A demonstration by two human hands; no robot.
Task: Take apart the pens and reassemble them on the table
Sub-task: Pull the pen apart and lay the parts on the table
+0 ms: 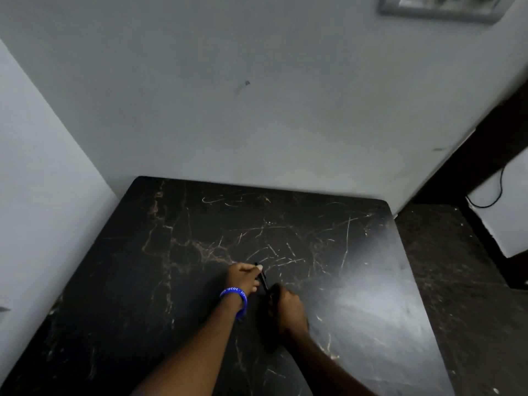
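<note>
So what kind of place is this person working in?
Probably a plain room in a home or hostel: a dark marble-pattern table pushed into a corner of bare painted walls, a wall switch plate above, and a loose cable at the right.

Left hand point(243, 277): I had it curled, fingertips point(259, 269) pinched together, wrist banded in blue.
Right hand point(287, 308): I kept it fisted, knuckles up, just behind and right of the left fingertips.
Forearms: both reached forward, converging, hands nearly touching.
</note>
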